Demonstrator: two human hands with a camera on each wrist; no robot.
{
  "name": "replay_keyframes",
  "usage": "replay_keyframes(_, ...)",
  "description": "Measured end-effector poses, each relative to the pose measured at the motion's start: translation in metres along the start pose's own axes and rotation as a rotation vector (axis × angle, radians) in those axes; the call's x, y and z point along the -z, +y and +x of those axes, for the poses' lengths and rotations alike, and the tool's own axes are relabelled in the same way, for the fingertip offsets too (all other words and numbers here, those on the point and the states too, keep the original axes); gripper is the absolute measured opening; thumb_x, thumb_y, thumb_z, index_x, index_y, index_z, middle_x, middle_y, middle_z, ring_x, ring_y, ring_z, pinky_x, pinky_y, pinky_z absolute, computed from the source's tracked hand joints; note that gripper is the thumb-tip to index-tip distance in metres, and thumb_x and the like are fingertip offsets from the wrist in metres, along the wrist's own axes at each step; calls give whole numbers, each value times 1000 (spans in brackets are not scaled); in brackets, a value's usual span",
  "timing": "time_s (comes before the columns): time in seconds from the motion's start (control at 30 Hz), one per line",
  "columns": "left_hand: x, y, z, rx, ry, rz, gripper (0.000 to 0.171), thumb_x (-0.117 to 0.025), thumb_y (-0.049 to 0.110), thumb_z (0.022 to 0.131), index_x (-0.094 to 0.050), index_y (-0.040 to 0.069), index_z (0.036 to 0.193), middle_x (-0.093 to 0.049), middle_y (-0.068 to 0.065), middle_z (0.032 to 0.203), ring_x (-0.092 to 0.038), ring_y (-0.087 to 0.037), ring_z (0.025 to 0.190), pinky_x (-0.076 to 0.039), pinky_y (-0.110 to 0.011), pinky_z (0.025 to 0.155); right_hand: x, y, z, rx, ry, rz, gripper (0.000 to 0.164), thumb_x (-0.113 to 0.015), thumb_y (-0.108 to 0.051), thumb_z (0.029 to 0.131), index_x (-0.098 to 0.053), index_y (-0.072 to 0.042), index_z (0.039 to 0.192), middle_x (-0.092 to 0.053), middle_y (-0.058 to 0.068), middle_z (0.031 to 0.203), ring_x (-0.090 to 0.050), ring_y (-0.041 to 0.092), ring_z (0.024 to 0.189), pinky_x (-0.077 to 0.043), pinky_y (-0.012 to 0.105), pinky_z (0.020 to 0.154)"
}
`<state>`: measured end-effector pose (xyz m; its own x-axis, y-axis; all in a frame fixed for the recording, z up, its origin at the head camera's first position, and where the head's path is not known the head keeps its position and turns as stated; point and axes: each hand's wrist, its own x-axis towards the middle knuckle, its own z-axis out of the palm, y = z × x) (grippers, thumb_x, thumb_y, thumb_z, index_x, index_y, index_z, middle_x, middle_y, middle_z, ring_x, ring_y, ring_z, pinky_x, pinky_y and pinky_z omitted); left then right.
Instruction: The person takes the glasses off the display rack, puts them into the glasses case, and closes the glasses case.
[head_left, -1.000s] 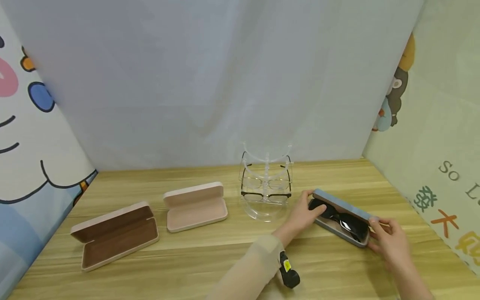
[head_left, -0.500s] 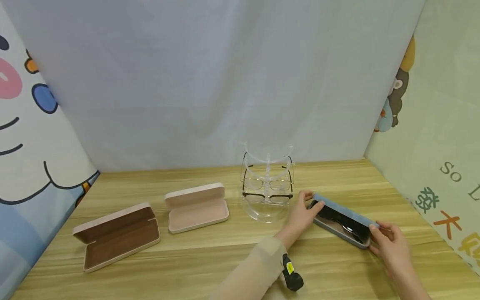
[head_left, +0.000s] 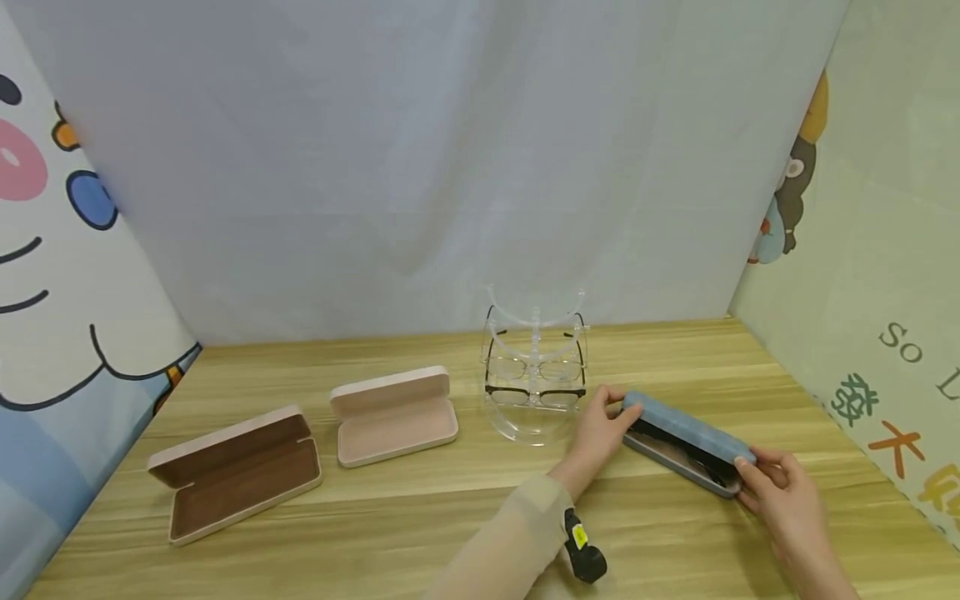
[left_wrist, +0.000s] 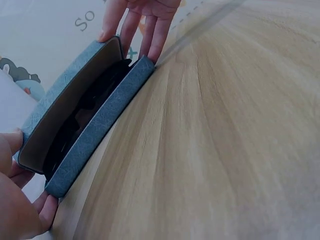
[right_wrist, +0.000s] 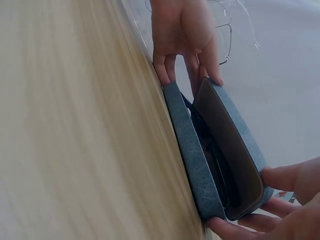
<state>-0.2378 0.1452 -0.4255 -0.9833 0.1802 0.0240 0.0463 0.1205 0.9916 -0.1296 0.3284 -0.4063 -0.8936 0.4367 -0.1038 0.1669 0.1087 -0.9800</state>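
A blue glasses case [head_left: 690, 433] lies on the table at the right, its lid tilted partway down over the base. Dark sunglasses [left_wrist: 85, 110] sit inside, mostly in shadow under the lid. My left hand [head_left: 598, 429] grips the case's left end, thumb on the lid and fingers around the end. At the opposite end my right hand [head_left: 783, 492] holds the case the same way, its thumb [right_wrist: 280, 176] on the lid and lower fingers against the base.
A clear display stand [head_left: 536, 333] holding eyeglasses [head_left: 534, 393] stands just left of my left hand. Farther left are an open pale pink case [head_left: 393, 429] and an open case with brown lining [head_left: 240, 483]. A grey-white cloth [head_left: 360, 183] hangs behind the table.
The blue case's lid has swung down toward the base, covering the sunglasses that showed plainly before. Both hands have stayed at the case's ends.
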Motion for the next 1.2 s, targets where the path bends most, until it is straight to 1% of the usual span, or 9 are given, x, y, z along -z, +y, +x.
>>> replay_keyframes(0.17, 1, -10, -1, -66, -22, 32, 20, -67, 21, 83, -57, 10, 97, -61, -5, 113, -60, -20, 101, -49, -23, 78, 7, 1, 0, -59, -21, -139, 52, -63, -28, 85, -44, 0, 125, -57, -14, 100, -52, -15, 78, -50, 13, 69)
replay_keyframes(0.27, 1, -16, -2, -88, -33, 49, 21, -68, 17, 81, -58, 9, 97, -62, -4, 109, -60, -17, 99, -48, -20, 80, 11, 1, -1, -101, -15, -287, 60, -62, -37, 85, -44, -1, 130, -58, 2, 118, -54, -1, 100, -44, 6, 70)
replay_keyframes(0.4, 1, -18, -3, -112, -33, 57, 22, -68, 16, 81, -59, 7, 99, -62, -5, 108, -60, -15, 96, -48, -19, 79, 11, 2, 0, -117, 16, -413, 64, -63, -43, 82, -46, -4, 130, -41, 13, 136, -37, 25, 126, -37, 2, 68)
replay_keyframes(0.5, 3, -17, -4, -118, -35, 82, 23, -68, 14, 82, -59, 5, 101, -62, -6, 106, -59, -14, 94, -47, -19, 78, 10, 3, 0, -106, 35, -442, 63, -66, -41, 81, -49, -3, 128, -44, 14, 134, -44, 20, 119, -38, 4, 66)
replay_keyframes(0.53, 4, -16, -5, -123, -41, 93, 24, -67, 14, 82, -59, 5, 102, -62, -6, 106, -59, -14, 93, -47, -19, 78, 10, 2, 0, -103, 40, -462, 62, -66, -41, 81, -50, -3, 127, -45, 15, 134, -50, 13, 111, -39, 5, 66)
replay_keyframes(0.7, 10, -13, -13, -138, -65, 127, 24, -65, 10, 82, -59, 2, 104, -61, -7, 102, -57, -15, 91, -47, -19, 78, 3, -5, -2, -86, 26, -538, 64, -57, -46, 85, -46, -2, 130, -38, 23, 138, -54, 25, 111, -44, 36, 90)
replay_keyframes(0.77, 12, -11, -16, -135, -65, 142, 23, -64, 10, 83, -59, 3, 104, -61, -7, 101, -57, -15, 91, -47, -20, 78, -2, -10, -2, -86, 14, -554, 65, -50, -48, 88, -42, -1, 132, -35, 27, 138, -37, 41, 124, -36, 51, 96)
replay_keyframes(1.07, 39, 3, -29, -199, -138, 277, 12, -62, 12, 84, -63, 8, 95, -65, -3, 95, -60, -12, 85, -47, -17, 73, -27, -30, -7, 113, 32, -625, 50, -45, -36, 94, -45, -1, 129, -37, 30, 135, -34, 47, 122, -31, 61, 94)
replay_keyframes(1.2, 55, 5, -36, -206, -182, 338, 12, -61, 18, 86, -64, 10, 95, -65, 0, 92, -59, -7, 80, -46, -17, 69, -39, -37, -9, 200, -22, -591, 50, -46, -37, 93, -45, -2, 130, -39, 28, 134, -36, 46, 121, -32, 62, 93)
